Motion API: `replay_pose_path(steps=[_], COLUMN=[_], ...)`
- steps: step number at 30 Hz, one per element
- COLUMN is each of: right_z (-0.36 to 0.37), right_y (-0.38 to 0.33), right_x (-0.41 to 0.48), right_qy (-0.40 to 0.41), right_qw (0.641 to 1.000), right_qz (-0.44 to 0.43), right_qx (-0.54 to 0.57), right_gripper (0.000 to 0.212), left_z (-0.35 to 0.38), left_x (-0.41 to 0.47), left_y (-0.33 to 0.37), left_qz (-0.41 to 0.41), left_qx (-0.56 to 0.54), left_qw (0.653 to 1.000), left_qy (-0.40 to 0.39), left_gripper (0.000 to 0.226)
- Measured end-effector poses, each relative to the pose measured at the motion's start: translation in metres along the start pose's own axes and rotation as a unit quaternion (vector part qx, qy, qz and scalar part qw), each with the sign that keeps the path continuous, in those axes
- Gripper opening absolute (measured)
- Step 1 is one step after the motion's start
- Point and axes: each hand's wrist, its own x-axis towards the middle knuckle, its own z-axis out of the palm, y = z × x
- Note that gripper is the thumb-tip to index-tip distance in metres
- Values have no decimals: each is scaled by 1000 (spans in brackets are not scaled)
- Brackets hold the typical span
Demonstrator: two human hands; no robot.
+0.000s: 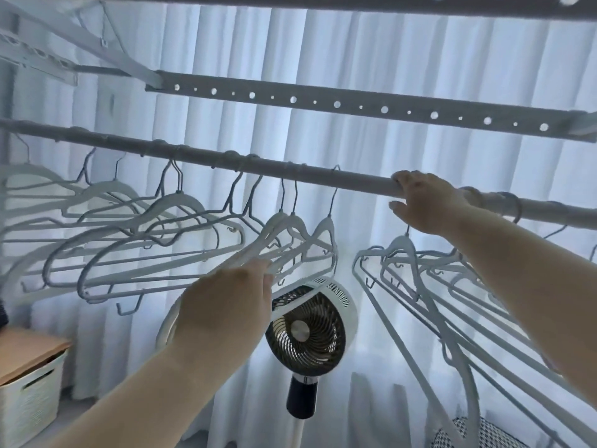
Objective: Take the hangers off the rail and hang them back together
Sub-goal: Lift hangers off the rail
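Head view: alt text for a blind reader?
A person's left hand grips the arms of pale grey plastic hangers hung on a round grey metal rail, while the right hand holds the rail. A white pedestal fan stands behind.

A single camera rides on the person's head, close beneath the rail (200,158). It faces forward and tilts upward, so the rail runs overhead from far left to near right. The left hand (226,305) and the right hand (426,202) reach up from the near edge, large in the wide lens. Beyond the hangers (328,224), the view takes in the fan (307,331) and the far curtain (323,43).
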Motion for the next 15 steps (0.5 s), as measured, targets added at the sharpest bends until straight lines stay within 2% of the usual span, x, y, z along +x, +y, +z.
replay_pose_path(steps=[5, 10, 15], right_z=[-1, -1, 1], right_y=[-2, -3, -1], right_x=[-3, -6, -4], right_qy=[1, -1, -3], right_qw=[1000, 1000, 1000], right_qz=[2, 1, -5], right_qx=[-10, -24, -15], right_gripper=[44, 49, 54], left_z=[5, 23, 27], left_x=[20, 20, 9], left_y=[9, 9, 2], left_qz=[31, 37, 20], left_qx=[9, 35, -6], left_qw=[999, 995, 990], left_qy=[-15, -86, -138], left_gripper=[27, 29, 26])
